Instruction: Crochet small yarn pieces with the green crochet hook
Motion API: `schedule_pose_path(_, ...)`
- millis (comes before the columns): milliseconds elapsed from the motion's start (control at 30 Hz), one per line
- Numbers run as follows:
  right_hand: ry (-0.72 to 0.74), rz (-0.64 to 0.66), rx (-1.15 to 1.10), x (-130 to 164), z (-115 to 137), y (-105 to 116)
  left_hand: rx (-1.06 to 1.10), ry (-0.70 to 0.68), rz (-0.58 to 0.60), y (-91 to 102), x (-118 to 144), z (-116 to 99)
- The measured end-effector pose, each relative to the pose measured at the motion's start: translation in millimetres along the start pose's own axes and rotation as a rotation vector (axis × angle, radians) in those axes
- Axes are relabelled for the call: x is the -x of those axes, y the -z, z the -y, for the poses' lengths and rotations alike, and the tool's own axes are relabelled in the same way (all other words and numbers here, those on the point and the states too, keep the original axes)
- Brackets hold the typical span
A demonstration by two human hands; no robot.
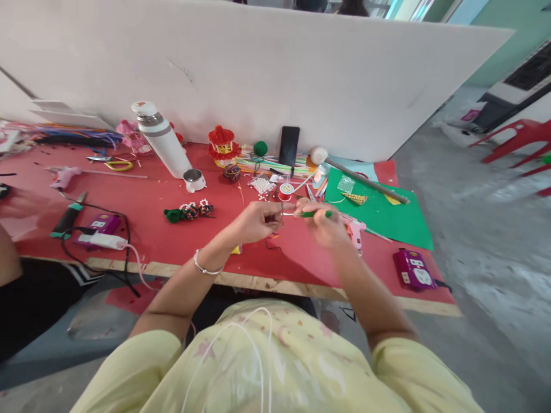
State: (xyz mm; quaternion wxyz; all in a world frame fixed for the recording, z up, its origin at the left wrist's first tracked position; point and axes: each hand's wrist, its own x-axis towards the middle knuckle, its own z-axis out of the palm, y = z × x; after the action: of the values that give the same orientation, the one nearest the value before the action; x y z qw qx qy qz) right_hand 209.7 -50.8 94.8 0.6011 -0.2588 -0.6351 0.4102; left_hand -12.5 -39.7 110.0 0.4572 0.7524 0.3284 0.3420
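The right hand is pinching a green-handled tool, fingers closed on the handle; it is lying level, tip pointing left toward the left hand, whose fingers are closed on something small and unclear. Both are hovering just in front of one red thread spool. One pink glue gun is lying beside the right hand.

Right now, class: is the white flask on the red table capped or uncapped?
Capped. The white flask has its rounded lid on top, above a metal band. A small steel cup stands separately on the red table beside it.
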Motion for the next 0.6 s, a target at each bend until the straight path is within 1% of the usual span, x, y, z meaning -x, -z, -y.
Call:
schedule_pose_path(67, 0.028, -0.27, -0.058, 13.8, -26.4, -22.2, -0.017, 0.009, -0.114, -17.5, -3.5, 4.0)
schedule_pose_path(133, 0.039, -0.402, -0.032, 23.0, -43.0, -38.6, -0.052, 0.014, -0.176, -30.0, -6.1, 6.4)
schedule_pose_path(167, 0.035, -0.433, -0.019, 25.8, -47.3, -43.5, -0.064, 0.014, -0.191, -33.7, -6.8, 7.0)
schedule_pose_path(233, 0.016, -0.453, -0.027, 28.2, -48.9, -46.7, -0.045, 0.024, -0.182, -36.5, -7.3, 7.2)
schedule_pose_path(300, 0.008, -0.456, -0.071, 28.2, -43.4, -43.0, 0.019, 0.044, -0.165, -34.9, -6.8, 7.1)
schedule_pose_path(367, 0.002, -0.424, -0.064, 27.3, -32.6, -35.7, 0.052, 0.048, -0.177, -31.6, -5.6, 7.6)
schedule_pose_path(400, 0.001, -0.392, -0.024, 26.8, -25.8, -31.6, 0.035, 0.04, -0.193, -30.1, -4.8, 8.3)
schedule_pose_path(500, 0.033, -0.287, 0.226, 24.6, -3.9, -22.1, -0.121, 0.0, -0.245, -28.8, -1.9, 11.6)
schedule_pose_path(600, 0.128, -0.246, 0.539, 23.3, 10.7, -19.8, -0.274, -0.018, -0.28, -33.4, 0.0, 15.8)
